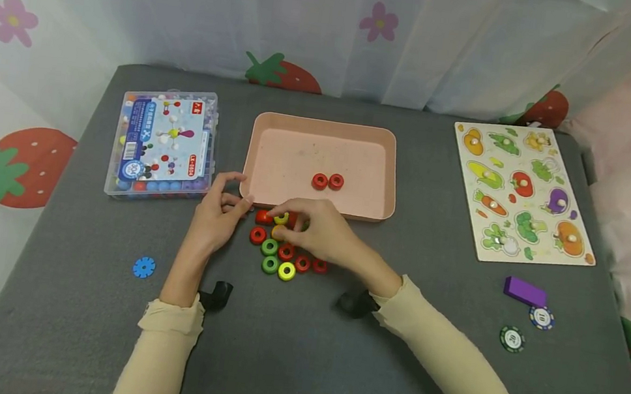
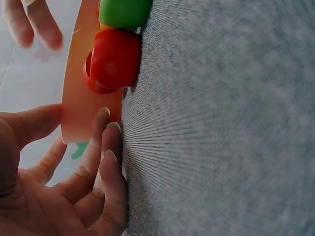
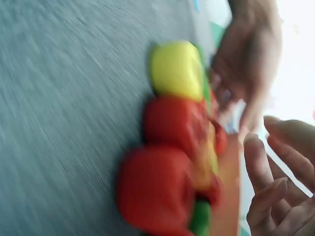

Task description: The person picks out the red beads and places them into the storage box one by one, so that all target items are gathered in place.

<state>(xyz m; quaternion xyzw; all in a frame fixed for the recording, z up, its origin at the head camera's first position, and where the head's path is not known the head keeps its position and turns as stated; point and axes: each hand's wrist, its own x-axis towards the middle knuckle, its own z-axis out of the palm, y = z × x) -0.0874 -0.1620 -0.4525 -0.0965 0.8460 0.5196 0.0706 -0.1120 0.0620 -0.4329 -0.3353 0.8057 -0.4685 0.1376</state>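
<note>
My left hand (image 1: 217,218) is at the front left corner of a pink tray (image 1: 273,152), its thumb and fingers touching the corner. The left wrist view shows the thumb at the rim and other fingertips low along the tray's wall. My right hand (image 1: 317,229) hovers over a cluster of ring-shaped beads in front of the tray, thumb and fingers bent downward. Near its fingertips are a yellow bead (image 1: 278,232) and a red bead (image 1: 264,217); the right wrist view shows nothing between the fingers. Two red beads (image 1: 328,181) lie inside the tray.
A clear case of coloured balls (image 1: 165,142) stands left of the tray, with a blue notched disc (image 1: 144,266) nearer the front. To the right lie a vegetable puzzle board (image 1: 522,196), a purple block (image 1: 525,291) and two poker chips (image 1: 512,339).
</note>
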